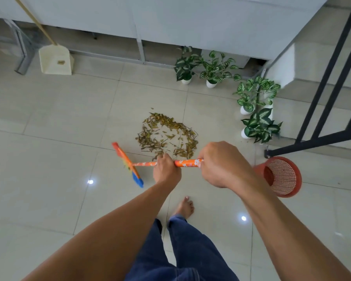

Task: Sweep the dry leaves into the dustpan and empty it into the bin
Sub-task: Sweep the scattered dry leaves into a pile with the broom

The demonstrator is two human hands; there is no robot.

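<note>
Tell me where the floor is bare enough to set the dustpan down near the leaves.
Bare tiles stretch left of the dry leaves, from the broom head to the cream dustpan. The right side is crowded: potted plants and the red mesh bin.

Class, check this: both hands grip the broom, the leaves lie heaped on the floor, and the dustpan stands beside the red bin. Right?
No. The head view shows the dustpan far from the bin, not beside it. The left hand and right hand grip the broom; the leaves lie heaped.
</note>
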